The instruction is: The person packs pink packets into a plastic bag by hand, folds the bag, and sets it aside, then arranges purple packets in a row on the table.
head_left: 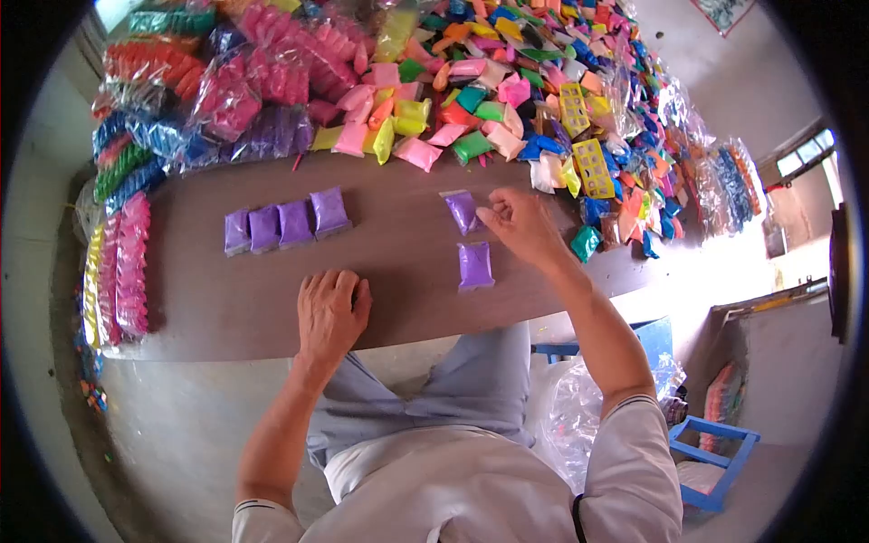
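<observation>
My right hand (522, 224) is over the right part of the table, its fingers curled and thumb apart from the forefinger. Its thumb tip is right at the edge of a small purple packet (461, 214), which lies slightly tilted. Just below that one is a second purple packet (475, 265). Near the front edge my left hand (331, 315) rests palm down on the tabletop, holding nothing. Beyond it, to the left, several purple packets (294, 223) lie side by side in a row.
A big heap of mixed coloured packets (507, 90) covers the back of the brown table (389, 199). Bagged bundles (253, 81) are piled at back left, with pink packet strips (133, 262) at the left edge. A blue stool (715, 462) stands on the floor at right.
</observation>
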A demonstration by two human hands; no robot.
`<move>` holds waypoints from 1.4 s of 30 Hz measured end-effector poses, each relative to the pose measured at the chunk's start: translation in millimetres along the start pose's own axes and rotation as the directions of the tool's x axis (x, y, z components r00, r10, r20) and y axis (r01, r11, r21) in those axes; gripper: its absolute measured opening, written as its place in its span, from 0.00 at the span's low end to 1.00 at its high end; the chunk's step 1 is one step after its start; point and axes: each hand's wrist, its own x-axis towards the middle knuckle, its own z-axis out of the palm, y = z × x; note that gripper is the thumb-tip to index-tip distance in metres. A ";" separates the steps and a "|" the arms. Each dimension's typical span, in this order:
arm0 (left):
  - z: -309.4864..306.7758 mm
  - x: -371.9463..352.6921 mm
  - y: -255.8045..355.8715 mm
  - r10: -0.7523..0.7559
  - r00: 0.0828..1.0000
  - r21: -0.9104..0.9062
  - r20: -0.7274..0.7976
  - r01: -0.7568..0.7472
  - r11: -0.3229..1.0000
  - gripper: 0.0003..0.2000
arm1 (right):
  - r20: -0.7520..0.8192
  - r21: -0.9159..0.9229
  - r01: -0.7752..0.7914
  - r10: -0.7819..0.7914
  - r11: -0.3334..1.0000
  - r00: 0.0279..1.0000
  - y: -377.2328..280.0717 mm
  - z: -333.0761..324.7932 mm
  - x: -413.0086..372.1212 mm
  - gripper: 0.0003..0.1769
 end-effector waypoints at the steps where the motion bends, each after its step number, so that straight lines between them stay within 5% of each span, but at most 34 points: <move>1: 0.1 -1.3 -0.4 -0.012 1.000 -0.003 -0.007 0.012 1.000 0.07 | 0.009 0.020 -0.066 0.066 0.998 0.998 -3.2 -0.8 3.2 0.22; 5: 0.4 -3.2 -2.7 -0.026 1.000 -0.016 0.003 0.026 1.000 0.06 | 0.052 -0.038 -0.063 0.065 0.997 0.997 -14.3 9.2 18.9 0.25; 9: 0.0 -2.8 -3.1 -0.028 1.000 -0.025 0.010 0.028 0.999 0.06 | 0.238 0.098 0.167 -0.186 0.981 0.953 -9.5 22.2 33.4 0.25; 13: -1.1 -3.2 -2.6 -0.047 0.998 -0.018 0.042 0.048 0.999 0.07 | 0.107 0.297 0.345 -0.390 0.891 0.915 -20.5 18.9 30.3 0.24; 17: -1.1 -2.8 -2.7 -0.019 1.000 -0.030 0.000 0.019 0.999 0.08 | -0.032 0.144 0.274 -0.273 0.951 0.962 -7.9 24.5 28.5 0.25; 19: 0.0 -2.7 -3.5 -0.019 1.000 -0.032 0.002 0.019 0.999 0.08 | 0.162 0.094 0.110 -0.125 0.989 0.979 -12.3 16.2 26.7 0.29; 23: -0.6 -2.7 -4.5 -0.010 1.000 -0.055 -0.004 0.010 0.998 0.08 | 0.282 0.057 0.012 -0.028 0.998 0.959 -28.6 11.0 23.8 0.26; 26: 0.3 -2.0 -5.0 -0.008 1.000 -0.063 0.000 0.008 0.998 0.08 | 0.272 0.126 0.038 -0.071 0.991 0.960 -36.5 20.8 26.7 0.21; 31: -3.0 -1.7 -4.0 -0.023 1.000 -0.061 0.018 0.024 0.998 0.06 | 0.102 0.306 0.318 -0.364 0.897 0.926 -41.7 60.2 48.5 0.19; 42: -0.7 -2.2 -6.2 -0.012 1.000 -0.068 0.005 0.012 0.998 0.08 | 0.121 0.367 0.332 -0.398 0.869 0.909 -83.6 77.6 60.3 0.23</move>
